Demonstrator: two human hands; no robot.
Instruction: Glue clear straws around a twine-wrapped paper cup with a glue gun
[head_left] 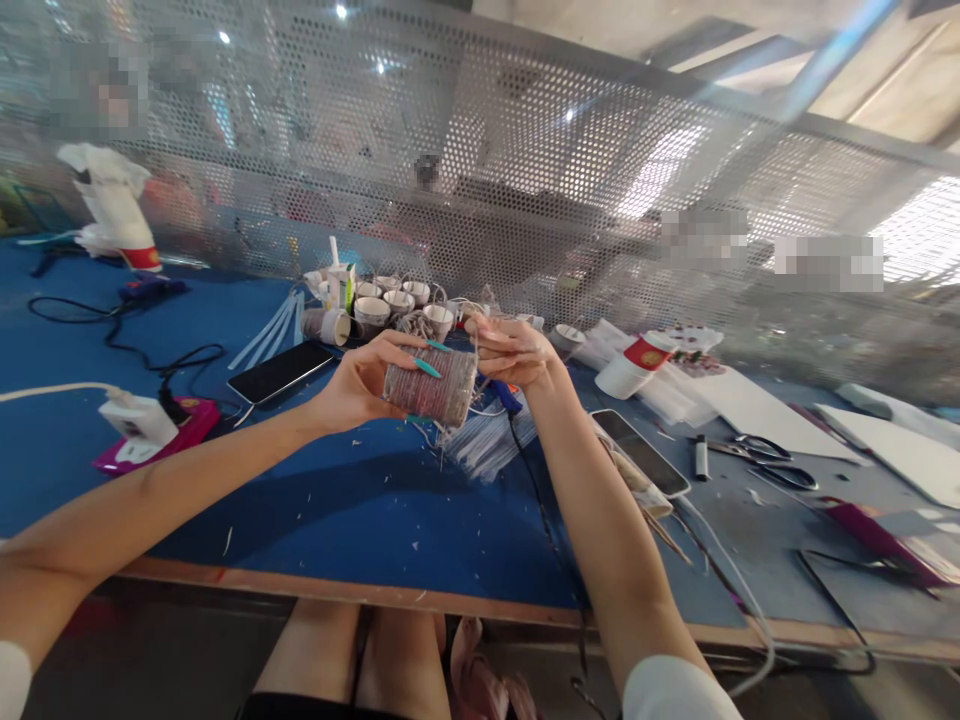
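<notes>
My left hand point(361, 378) is wrapped around a cylinder wound with grey-brown cord point(435, 388), holding it on its side above the blue table. Long turquoise nails lie across the wound cord. At its right end, my right hand point(517, 350) is closed, with thumb and fingers pinched on a strand of cord point(475, 340) by the rim. Whether the cylinder is a cup or a spool, I cannot tell. Below the right hand shows part of a blue glue gun point(510, 397), beside a pile of clear glue sticks point(487, 440).
Several cord-wrapped white cups point(371, 312) stand behind the hands. A black phone point(281, 372) and a purple power strip point(161, 440) lie left. To the right are another phone point(641, 455), scissors point(761, 450) and a red-and-white roll point(634, 365). A perforated metal screen point(480, 150) rises behind.
</notes>
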